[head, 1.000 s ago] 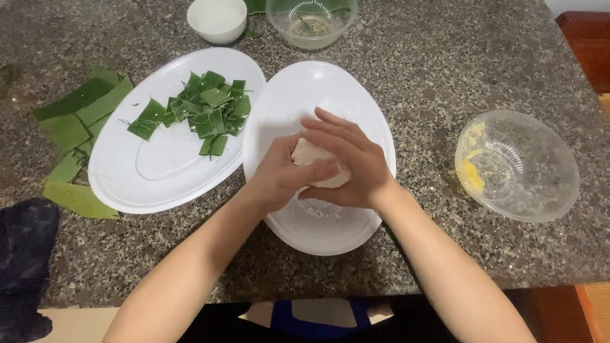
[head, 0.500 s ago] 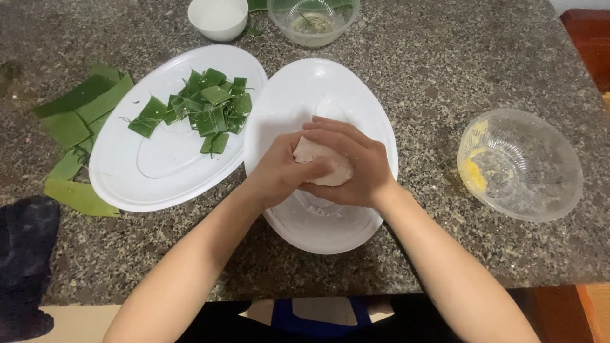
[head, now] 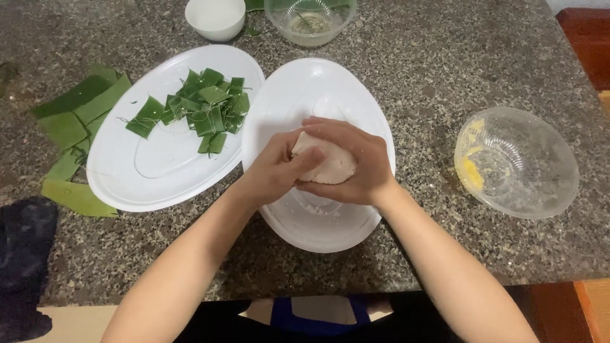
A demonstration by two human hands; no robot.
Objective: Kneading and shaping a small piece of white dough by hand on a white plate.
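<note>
Here, the left hand (head: 270, 174) and right hand (head: 356, 162) cup a soft, pale dough lump (head: 327, 166) above a smooth white oval plate (head: 298, 89) on the speckled stone surface (head: 445, 63).

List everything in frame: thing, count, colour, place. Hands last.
dough lump: 1, pale pinkish white, held between both hands above the right plate
right plate: 1, white oval, centre of the counter
left plate: 1, white oval, left of centre
leaf parcels: a pile, count unclear, green, on the left plate
leaf strips: several, green, on the counter, far left
yellow-smeared bowl: 1, clear, right side
far bowl: 1, clear, top edge
cup: 1, white, top edge
counter: 1, speckled grey stone
dark cloth: 1, black, lower left
left hand: pressed on the dough
right hand: cupped around the dough
</note>
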